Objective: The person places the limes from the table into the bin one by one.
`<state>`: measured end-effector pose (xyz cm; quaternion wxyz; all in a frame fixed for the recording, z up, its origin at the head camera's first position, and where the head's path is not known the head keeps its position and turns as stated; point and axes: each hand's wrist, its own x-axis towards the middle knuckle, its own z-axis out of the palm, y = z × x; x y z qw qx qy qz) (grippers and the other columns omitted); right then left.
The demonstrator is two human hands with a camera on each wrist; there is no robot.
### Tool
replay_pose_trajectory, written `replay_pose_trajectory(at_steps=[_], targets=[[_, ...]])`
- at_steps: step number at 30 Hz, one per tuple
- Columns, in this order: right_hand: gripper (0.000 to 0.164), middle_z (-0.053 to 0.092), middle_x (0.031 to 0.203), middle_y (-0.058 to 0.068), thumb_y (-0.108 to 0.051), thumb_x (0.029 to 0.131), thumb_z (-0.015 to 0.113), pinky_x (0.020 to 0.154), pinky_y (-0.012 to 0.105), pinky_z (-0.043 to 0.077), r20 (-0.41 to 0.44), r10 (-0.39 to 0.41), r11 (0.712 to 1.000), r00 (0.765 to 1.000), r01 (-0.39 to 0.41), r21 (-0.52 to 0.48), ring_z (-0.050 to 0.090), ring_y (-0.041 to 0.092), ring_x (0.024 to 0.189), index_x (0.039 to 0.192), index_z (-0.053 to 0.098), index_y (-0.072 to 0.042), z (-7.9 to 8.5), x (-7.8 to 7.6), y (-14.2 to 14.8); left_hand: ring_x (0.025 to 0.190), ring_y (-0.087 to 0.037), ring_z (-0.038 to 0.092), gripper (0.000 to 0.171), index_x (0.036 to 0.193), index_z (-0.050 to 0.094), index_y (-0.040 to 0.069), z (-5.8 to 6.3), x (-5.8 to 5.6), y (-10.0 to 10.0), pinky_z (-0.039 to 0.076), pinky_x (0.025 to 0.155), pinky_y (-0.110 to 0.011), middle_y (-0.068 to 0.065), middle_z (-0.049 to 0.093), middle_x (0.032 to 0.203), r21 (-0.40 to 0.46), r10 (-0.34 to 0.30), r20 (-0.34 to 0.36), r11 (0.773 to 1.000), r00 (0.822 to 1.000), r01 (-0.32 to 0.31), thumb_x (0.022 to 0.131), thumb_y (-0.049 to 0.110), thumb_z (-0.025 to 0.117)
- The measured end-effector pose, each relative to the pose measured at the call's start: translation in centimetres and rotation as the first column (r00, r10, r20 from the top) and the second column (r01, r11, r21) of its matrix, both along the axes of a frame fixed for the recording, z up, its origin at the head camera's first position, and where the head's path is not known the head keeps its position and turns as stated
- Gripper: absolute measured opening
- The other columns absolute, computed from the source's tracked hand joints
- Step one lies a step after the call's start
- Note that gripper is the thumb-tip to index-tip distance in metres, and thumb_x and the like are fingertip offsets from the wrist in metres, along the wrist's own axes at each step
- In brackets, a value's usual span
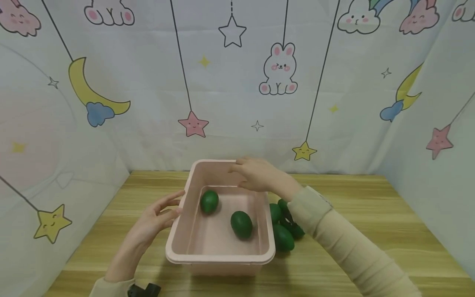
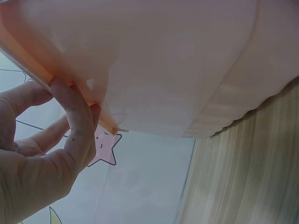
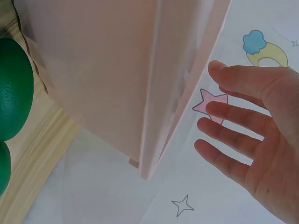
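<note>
A pale pink plastic bin [image 1: 220, 259] stands on the table, its open top facing up. My left hand [image 1: 157, 216] pinches its left rim, with the fingers under the lip, as the left wrist view shows at the rim [image 2: 112, 126]. Inside the bin lie two dark green, egg-shaped fruits that look like avocados, one fruit [image 1: 209, 202] at the left and another fruit [image 1: 241, 225] nearer the right wall. Over the bin's far right part, my right hand [image 1: 257, 174] holds nothing; its fingers [image 3: 233, 135] are spread and apart from the bin in the right wrist view.
Several more green fruits [image 1: 283, 238] lie on the table against the bin's right side, partly hidden under the right sleeve [image 1: 352, 239]. The wooden table [image 1: 371, 231] ends at a white cloth backdrop [image 1: 156, 136] printed with stars, moons and rabbits.
</note>
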<state>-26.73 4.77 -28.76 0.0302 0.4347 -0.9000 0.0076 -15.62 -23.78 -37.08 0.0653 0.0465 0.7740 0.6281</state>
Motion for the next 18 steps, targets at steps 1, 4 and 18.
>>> replay_pose_trajectory(at_steps=[1,4,18], targets=[[0.041,0.061,0.124,0.004,-0.021,0.089,0.068,0.095,0.04,0.05,0.002,-0.004,1.0,1.0,0.004,-0.004,0.057,0.023,0.118,0.129,0.059,-0.017,0.0,0.0,0.1,0.102,-0.003,0.062,0.059,0.148,0.036,0.011,0.0,0.0,0.0,0.052,0.087,-0.026,-0.022,0.043,0.138,0.0,-0.001,-0.001,1.0,1.0,0.001,0.095,0.023,0.06],[0.041,0.061,0.127,0.004,-0.022,0.089,0.068,0.094,0.041,0.051,0.015,-0.021,1.0,1.0,0.021,-0.02,0.057,0.023,0.118,0.129,0.059,-0.016,-0.1,0.2,0.4,0.101,-0.003,0.062,0.059,0.148,0.036,0.011,0.0,-0.1,0.0,0.052,0.087,-0.026,-0.022,0.044,0.137,0.0,0.001,-0.001,1.0,1.0,-0.001,0.095,0.023,0.06],[0.04,0.061,0.127,0.004,-0.023,0.091,0.065,0.093,0.041,0.051,0.024,-0.044,0.993,0.999,0.046,-0.112,0.057,0.022,0.117,0.129,0.059,-0.016,-0.4,0.9,2.1,0.103,-0.004,0.061,0.059,0.148,0.036,0.013,0.1,0.0,-0.1,0.051,0.088,-0.026,-0.022,0.042,0.139,-0.011,-0.006,0.004,1.0,1.0,0.006,0.095,0.025,0.06]])
